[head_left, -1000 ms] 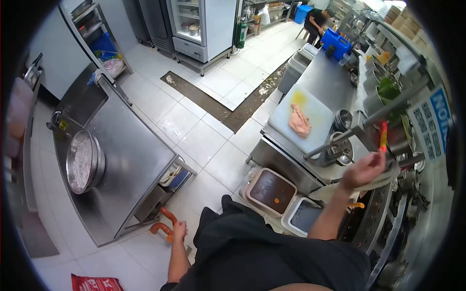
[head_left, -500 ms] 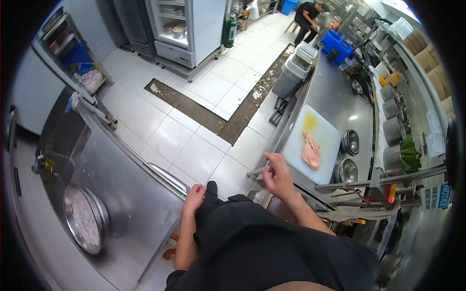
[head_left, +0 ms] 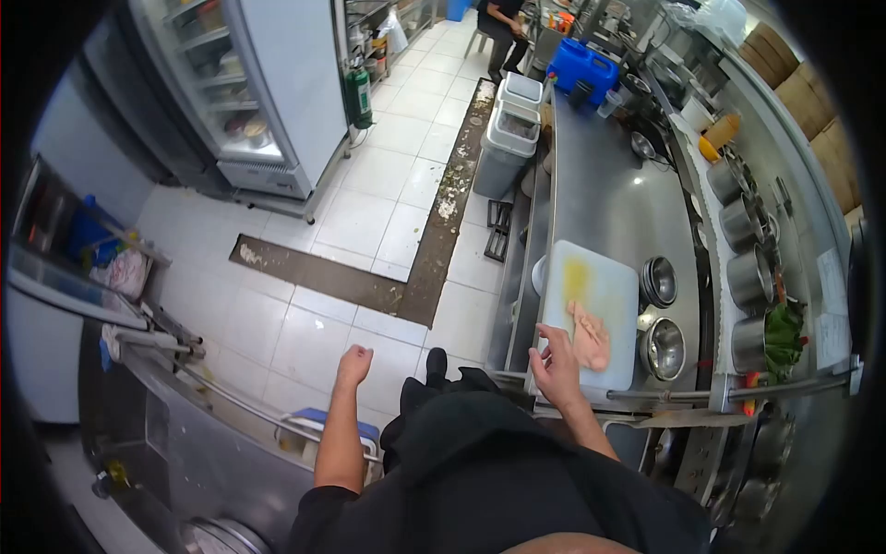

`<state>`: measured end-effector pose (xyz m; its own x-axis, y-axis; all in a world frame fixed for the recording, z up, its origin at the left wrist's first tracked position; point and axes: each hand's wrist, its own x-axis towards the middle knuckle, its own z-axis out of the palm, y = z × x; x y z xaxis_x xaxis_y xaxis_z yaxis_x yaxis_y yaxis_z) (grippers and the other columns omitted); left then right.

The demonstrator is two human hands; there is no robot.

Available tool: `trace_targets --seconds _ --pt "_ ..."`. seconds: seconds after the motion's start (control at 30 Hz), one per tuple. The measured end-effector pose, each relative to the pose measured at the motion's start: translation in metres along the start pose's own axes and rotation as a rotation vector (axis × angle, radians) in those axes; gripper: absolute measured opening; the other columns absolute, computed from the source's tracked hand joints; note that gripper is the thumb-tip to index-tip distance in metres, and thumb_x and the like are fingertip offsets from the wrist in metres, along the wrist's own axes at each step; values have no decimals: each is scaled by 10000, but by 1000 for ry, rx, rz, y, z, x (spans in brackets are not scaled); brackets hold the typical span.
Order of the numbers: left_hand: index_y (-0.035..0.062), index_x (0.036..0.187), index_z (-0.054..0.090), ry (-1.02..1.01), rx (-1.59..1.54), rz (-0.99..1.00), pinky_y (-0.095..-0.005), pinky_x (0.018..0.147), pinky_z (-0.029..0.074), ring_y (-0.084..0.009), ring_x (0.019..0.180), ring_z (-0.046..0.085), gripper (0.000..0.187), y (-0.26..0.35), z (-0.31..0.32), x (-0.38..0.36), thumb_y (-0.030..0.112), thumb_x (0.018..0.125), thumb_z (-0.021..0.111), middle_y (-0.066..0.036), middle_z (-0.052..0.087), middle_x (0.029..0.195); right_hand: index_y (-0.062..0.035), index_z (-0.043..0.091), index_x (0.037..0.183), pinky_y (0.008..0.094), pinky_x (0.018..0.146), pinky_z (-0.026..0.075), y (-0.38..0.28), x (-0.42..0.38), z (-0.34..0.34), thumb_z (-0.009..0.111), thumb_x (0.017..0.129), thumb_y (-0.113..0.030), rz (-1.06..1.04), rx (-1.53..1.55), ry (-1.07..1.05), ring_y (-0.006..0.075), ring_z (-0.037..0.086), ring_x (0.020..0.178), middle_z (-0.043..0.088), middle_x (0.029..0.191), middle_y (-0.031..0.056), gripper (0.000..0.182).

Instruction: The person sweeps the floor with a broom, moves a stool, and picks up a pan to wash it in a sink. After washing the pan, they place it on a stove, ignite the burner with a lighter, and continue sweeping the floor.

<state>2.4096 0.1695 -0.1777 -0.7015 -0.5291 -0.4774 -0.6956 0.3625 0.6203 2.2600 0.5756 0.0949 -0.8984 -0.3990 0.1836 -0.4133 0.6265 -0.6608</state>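
My right hand (head_left: 556,366) hangs at the near left edge of a white cutting board (head_left: 609,277), its fingers loosely bent and apart, with nothing in them. On that board lies a piece of raw chicken (head_left: 591,340), pale pink, just right of the hand; a yellow stain marks the board behind it. Over the floor to the left is my left hand (head_left: 354,364), its fingers curled in and no object showing in it. Metal bowls (head_left: 663,349) stand on the steel counter (head_left: 600,175) to the right of the board.
Lidded grey bins (head_left: 508,138) stand by the counter's left side. A sunken floor channel (head_left: 360,288) holds debris. A glass-door fridge (head_left: 249,102) and fire extinguisher (head_left: 359,95) are ahead. Another person (head_left: 503,32) sits at the back. Steel pots (head_left: 749,277) line the right shelf.
My view has turned and moved forward. The cutting board now lies closer beside my right hand. My left hand has swung forward, away from the left steel table, and the bowls there have slid mostly out of view.
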Motion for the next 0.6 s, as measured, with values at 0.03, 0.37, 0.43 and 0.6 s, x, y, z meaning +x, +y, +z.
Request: trace_targets --seconds 0.03,0.37,0.43,0.6 --pt "9 1081 682 -9 64 -7 -430 898 535 -359 981 695 445 -4 2 23 418 910 655 -209 726 1004 -51 567 1307 338 666 512 5 18 4 684 851 -54 4 6 18 217 571 690 605 1133 139 471" --pt "31 1270 561 -122 -409 -753 -467 736 541 -307 997 601 474 -98 -35 57 377 948 599 -141 579 1150 -66 596 1258 394 762 534 38 162 46 662 912 -162 221 -22 -143 285 648 818 605 1215 141 365" --pt "47 1159 606 -87 -430 -827 -414 629 495 -251 870 623 362 -116 -46 62 351 965 569 -94 595 991 -62 598 1256 416 828 534 42 177 66 656 922 -203 274 -57 -238 322 657 927 605 1235 155 367" --pt "52 1192 607 -304 -415 -789 -454 660 499 -270 865 625 391 -174 -58 109 372 968 582 -124 613 1022 -58 606 1274 426 906 525 70 194 148 647 939 -258 413 -216 -389 330 650 990 619 1236 162 393"
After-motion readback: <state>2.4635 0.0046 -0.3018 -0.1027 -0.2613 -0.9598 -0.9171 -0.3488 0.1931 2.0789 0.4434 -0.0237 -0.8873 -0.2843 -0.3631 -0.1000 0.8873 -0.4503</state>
